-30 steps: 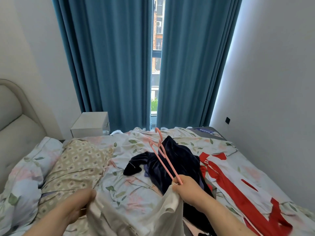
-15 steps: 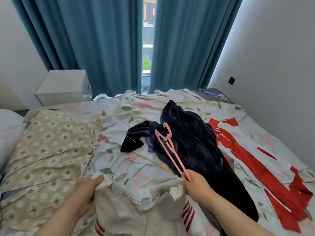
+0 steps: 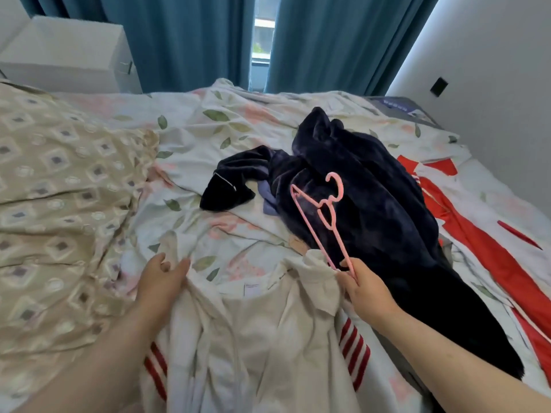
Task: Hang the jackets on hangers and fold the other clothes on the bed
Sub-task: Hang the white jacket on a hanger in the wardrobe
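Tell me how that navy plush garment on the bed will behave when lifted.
The navy plush garment lies crumpled in soft folds, so it will probably drape limply. Its thick pile and long spread suggest some weight, so it will likely sag when raised.

Bed (image 3: 208, 138): white jacket (image 3: 268, 338), navy garment (image 3: 372, 210), red-white garment (image 3: 492, 234), beige quilt (image 3: 59, 204).

**Colours and patterns.** Jacket (image 3: 268, 338): cream-white, with red stripes banding both sleeves. Hanger (image 3: 325, 217): pale pink throughout. Velvety garment (image 3: 378, 210): dark navy, almost black in its folds, with a lavender-blue cloth (image 3: 267, 199) showing at its left edge. Flat garment (image 3: 489, 248) at right: white with broad red bands. Bed sheet (image 3: 208, 135): white ground, scattered green leaves and faint pink blossoms. Pillow (image 3: 59, 189): beige, patterned with pale diamonds with grey centres. Curtains (image 3: 193, 40): teal blue. Nightstand (image 3: 65, 52): white.
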### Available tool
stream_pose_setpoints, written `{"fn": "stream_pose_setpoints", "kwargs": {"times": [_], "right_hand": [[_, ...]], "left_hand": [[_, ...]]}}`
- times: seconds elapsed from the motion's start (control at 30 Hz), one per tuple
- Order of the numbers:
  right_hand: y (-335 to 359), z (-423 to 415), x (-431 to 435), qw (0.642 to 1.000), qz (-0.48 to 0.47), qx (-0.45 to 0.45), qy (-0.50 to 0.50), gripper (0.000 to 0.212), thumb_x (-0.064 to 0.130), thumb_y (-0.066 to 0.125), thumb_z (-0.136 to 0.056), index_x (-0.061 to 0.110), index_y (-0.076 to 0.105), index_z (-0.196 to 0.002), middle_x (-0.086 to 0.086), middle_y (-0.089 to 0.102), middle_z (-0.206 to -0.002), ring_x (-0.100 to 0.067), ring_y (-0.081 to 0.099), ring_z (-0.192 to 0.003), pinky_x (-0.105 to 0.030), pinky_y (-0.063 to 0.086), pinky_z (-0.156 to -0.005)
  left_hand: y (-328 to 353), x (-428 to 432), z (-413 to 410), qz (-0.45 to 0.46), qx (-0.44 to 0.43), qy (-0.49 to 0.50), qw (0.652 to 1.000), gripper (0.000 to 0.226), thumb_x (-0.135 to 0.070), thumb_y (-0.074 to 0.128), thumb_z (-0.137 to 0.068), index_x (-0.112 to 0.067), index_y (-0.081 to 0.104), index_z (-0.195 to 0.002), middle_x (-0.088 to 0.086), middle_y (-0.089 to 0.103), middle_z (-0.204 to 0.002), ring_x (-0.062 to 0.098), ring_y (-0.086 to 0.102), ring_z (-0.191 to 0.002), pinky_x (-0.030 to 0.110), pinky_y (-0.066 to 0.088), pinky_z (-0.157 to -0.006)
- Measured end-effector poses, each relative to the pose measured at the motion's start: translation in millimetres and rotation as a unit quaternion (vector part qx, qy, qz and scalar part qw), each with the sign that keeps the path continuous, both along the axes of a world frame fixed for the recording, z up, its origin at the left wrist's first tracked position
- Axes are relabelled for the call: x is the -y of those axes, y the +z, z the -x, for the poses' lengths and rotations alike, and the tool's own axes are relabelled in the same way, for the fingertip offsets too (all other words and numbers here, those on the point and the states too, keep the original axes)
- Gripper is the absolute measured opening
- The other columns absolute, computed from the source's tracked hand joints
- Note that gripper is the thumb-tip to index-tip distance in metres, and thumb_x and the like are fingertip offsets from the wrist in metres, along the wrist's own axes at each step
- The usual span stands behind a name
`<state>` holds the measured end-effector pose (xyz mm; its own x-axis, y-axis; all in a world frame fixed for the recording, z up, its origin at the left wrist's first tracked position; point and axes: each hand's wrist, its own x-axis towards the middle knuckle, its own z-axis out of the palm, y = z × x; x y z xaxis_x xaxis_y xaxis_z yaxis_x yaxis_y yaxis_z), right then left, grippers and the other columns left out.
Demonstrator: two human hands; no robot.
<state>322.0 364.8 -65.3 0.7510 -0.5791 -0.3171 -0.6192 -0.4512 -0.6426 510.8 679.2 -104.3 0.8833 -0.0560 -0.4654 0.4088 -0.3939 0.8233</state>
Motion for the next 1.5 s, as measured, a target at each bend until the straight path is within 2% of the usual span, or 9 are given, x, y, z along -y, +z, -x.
{"fn": "stream_pose_setpoints", "kwargs": {"times": [0.2,0.37,0.57,0.87,0.97,1.13,1.23,1.4,1.5], "right_hand": [[35.9,32.5,-13.9,0.977,-0.138,0.135,-0.088,0.026,0.027,0.047,-0.104,0.040,0.057,-0.124,-0.002,0.075,-0.091,-0.012,0.072,-0.082,-0.019,0.053,-0.064],[50.3,50.0,-30.7,0.969,-0.245,0.007,0.024,0.035,0.023,0.046,-0.105,0.048,0.066,-0.119,-0.014,0.075,-0.084,-0.024,0.068,-0.068,-0.028,0.052,-0.058],[36.0,38.3,-11.4,0.961,-0.252,-0.101,0.042,0.029,0.025,0.049,-0.104,0.041,0.069,-0.118,-0.016,0.074,-0.078,-0.030,0.072,-0.071,-0.027,0.054,-0.060],[22.4,9.1,-10.3,0.944,-0.252,-0.176,0.118,0.028,0.030,0.050,-0.104,0.048,0.066,-0.117,-0.016,0.074,-0.077,-0.027,0.072,-0.066,-0.030,0.057,-0.060],[20.3,-5.2,-28.6,0.945,-0.237,-0.178,0.140,0.022,0.033,0.052,-0.102,0.036,0.072,-0.111,-0.012,0.075,-0.075,-0.023,0.070,-0.064,-0.029,0.055,-0.061],[-5.2,-31.1,-63.8,0.964,-0.170,-0.151,0.140,0.024,0.031,0.056,-0.099,0.040,0.074,-0.086,0.002,0.068,-0.063,-0.010,0.063,-0.055,-0.024,0.050,-0.052],[-27.4,-38.9,-81.3,0.964,-0.161,-0.155,0.145,0.024,0.032,0.054,-0.098,0.025,0.071,-0.083,0.001,0.069,-0.061,-0.010,0.061,-0.049,-0.027,0.051,-0.050],[-50.3,-28.3,-71.0,0.979,-0.144,-0.137,-0.039,0.025,0.027,0.042,-0.094,0.020,0.065,-0.085,-0.003,0.068,-0.063,-0.025,0.063,-0.051,-0.029,0.050,-0.046],[-48.6,-11.8,-56.3,0.987,-0.061,-0.135,-0.063,0.021,0.010,0.049,-0.082,0.022,0.065,-0.090,0.000,0.072,-0.072,-0.020,0.069,-0.064,-0.032,0.055,-0.054]], "left_hand": [[-38.7,20.4,105.7,-0.136,0.159,-0.294,0.933,0.042,-0.038,0.066,-0.089,-0.024,0.061,-0.128,-0.003,0.051,-0.143,0.019,0.040,-0.135,0.033,0.027,-0.114],[-58.1,37.5,105.4,-0.380,0.197,-0.425,0.798,0.045,-0.056,0.042,-0.093,-0.032,0.055,-0.129,-0.001,0.051,-0.139,0.025,0.045,-0.124,0.038,0.040,-0.095],[-60.8,-10.2,75.5,-0.367,0.115,-0.227,0.895,0.028,-0.050,0.065,-0.080,-0.024,0.056,-0.074,0.003,0.057,-0.084,0.030,0.057,-0.084,0.036,0.046,-0.071],[-60.5,-31.0,22.0,-0.046,0.031,0.001,0.998,0.065,-0.009,0.073,-0.078,-0.014,0.041,-0.135,-0.018,0.050,-0.096,0.020,0.054,-0.106,0.030,0.039,-0.084],[-32.1,-36.9,30.1,-0.001,0.035,0.029,0.999,0.057,0.005,0.057,-0.074,-0.024,0.056,-0.123,-0.019,0.059,-0.096,0.011,0.055,-0.093,0.020,0.042,-0.072],[0.6,-40.0,103.7,0.125,-0.126,-0.086,0.980,0.044,-0.002,0.046,-0.042,-0.006,0.073,-0.076,0.005,0.056,-0.050,0.010,0.043,-0.038,0.013,0.029,-0.038],[-0.4,-37.6,144.2,0.033,-0.197,-0.309,0.930,0.027,-0.007,0.061,-0.071,-0.024,0.070,-0.090,0.002,0.069,-0.078,0.001,0.062,-0.067,0.010,0.043,-0.058],[-7.8,-29.9,132.0,-0.124,0.042,-0.312,0.941,0.017,-0.041,0.062,-0.086,-0.044,0.061,-0.103,-0.012,0.061,-0.095,0.001,0.059,-0.092,0.018,0.045,-0.082],[-16.6,-8.8,112.0,-0.183,0.301,-0.349,0.868,0.039,-0.030,0.077,-0.068,-0.021,0.070,-0.106,-0.005,0.064,-0.097,0.021,0.064,-0.088,0.037,0.055,-0.076]]}}
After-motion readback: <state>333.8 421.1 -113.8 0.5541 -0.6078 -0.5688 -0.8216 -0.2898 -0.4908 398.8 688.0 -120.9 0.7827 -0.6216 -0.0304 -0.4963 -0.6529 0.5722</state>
